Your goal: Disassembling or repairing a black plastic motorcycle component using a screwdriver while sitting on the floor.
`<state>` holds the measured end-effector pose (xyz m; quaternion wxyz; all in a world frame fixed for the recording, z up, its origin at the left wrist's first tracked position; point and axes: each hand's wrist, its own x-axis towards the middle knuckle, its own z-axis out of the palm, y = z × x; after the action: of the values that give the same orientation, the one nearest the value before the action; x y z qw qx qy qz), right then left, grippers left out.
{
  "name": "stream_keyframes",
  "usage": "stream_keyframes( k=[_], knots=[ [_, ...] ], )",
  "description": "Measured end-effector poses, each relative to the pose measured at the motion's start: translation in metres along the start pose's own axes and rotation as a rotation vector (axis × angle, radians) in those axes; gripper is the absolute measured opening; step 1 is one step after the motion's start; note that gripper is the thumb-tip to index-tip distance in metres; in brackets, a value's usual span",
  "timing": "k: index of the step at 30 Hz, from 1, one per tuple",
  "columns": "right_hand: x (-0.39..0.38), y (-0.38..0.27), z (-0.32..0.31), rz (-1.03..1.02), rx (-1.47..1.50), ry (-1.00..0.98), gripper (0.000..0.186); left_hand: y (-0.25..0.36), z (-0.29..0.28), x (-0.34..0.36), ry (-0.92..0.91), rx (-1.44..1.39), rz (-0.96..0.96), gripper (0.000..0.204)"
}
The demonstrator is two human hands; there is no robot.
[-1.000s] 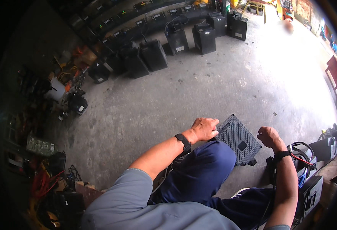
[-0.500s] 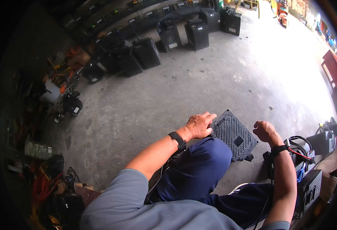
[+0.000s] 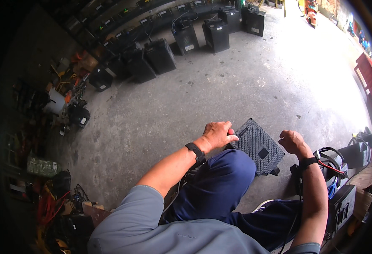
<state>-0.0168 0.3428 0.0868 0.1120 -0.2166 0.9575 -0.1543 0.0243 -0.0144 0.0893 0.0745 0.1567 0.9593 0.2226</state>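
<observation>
- The big gray floor [image 3: 160, 110] is under everything.
- A row of black boxes [image 3: 216, 37] stands at the far side.
- A dark box with ridges [image 3: 260, 137] is just past the bent blue knee [image 3: 233, 169], between the two hands.
- The left hand [image 3: 217, 134] is curled, thumb out, by the box's left side; I can't tell if it grips.
- The right hand [image 3: 294, 142] is curled up near the box's right corner; I can't tell if it holds anything.
</observation>
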Motion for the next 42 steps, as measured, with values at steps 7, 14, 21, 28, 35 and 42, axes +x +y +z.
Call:
stream_keyframes(
  k=[7, 14, 21, 28, 35, 42],
  knots=[
    [0.004, -0.001, -0.002, 0.034, -0.046, -0.074, 0.017, 0.001, -0.003, 0.003, -0.100, 0.009, -0.100, 0.043],
    [0.005, -0.001, -0.001, 0.060, -0.015, -0.056, 0.020, -0.017, 0.015, -0.001, 0.046, 0.020, 0.143, 0.045],
    [0.002, -0.003, -0.003, 0.062, -0.028, -0.045, 0.022, -0.010, 0.008, -0.002, 0.076, -0.107, 0.193, 0.044],
    [0.007, -0.008, -0.005, 0.125, -0.075, -0.143, 0.025, -0.002, -0.002, -0.003, 0.133, 0.004, 0.065, 0.050],
    [0.003, -0.004, -0.004, 0.150, -0.055, -0.171, 0.025, 0.002, -0.008, 0.003, -0.102, 0.026, -0.140, 0.043],
    [0.002, 0.000, 0.002, -0.035, -0.109, 0.021, 0.016, -0.016, 0.005, -0.003, 0.123, 0.007, 0.065, 0.041]
  ],
)
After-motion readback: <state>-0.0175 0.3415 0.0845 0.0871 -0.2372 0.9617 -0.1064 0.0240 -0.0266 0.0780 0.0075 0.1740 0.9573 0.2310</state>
